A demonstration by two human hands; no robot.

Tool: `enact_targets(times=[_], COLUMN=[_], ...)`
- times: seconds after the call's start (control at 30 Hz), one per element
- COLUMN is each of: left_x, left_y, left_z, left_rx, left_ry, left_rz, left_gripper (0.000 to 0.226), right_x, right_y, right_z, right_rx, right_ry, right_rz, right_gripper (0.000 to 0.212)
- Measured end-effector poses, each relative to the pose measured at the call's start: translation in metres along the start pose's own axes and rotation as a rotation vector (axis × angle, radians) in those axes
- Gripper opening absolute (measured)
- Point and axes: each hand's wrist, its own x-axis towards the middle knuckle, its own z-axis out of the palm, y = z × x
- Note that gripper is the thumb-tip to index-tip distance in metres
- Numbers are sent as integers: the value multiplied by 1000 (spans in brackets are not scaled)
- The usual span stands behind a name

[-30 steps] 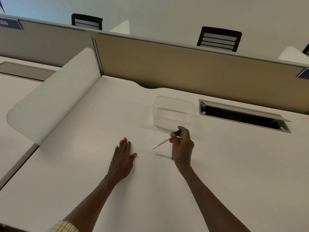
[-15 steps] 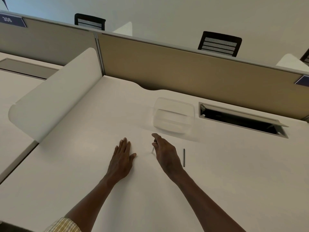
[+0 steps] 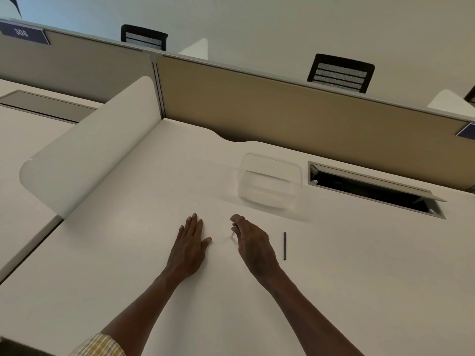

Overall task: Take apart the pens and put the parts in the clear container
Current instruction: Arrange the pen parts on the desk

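The clear container (image 3: 270, 181) stands on the white desk (image 3: 334, 278), with nothing visible in it. My left hand (image 3: 191, 242) lies flat on the desk, palm down with straight fingers. Just to its right, my right hand (image 3: 253, 242) is knuckles up with its fingers curled over a pen (image 3: 233, 228). Only a short dark and white bit of the pen shows at the fingertips. A thin dark pen part (image 3: 284, 245) lies alone on the desk right of that hand.
A white curved divider (image 3: 84, 155) rises along the desk's left side and a tan partition (image 3: 282, 109) runs behind. An open cable slot (image 3: 372, 188) sits in the desk right of the container. Black chairs stand beyond the partition.
My right hand has moved left and lower with the pen, away from the container. The thin dark part now shows on the desk to its right. My left hand has stayed put.
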Motion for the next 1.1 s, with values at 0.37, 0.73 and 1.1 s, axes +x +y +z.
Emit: enact_targets(times=[0.37,0.73,1.1], left_x=[-1,-1,1], left_y=[3,2,2], left_z=[-4,-4,-2], left_rx=[5,-16,-16], left_ry=[-4,-18,-17], left_rz=[-16,-5,-11], left_gripper=[72,84,88], right_x=[-7,-8,-6], right_y=[-1,4,5], right_z=[1,1,0], right_rx=[33,21,27], right_ry=[-9,-10,-8], right_rz=[-3,-40,-34], right_gripper=[44,52,52])
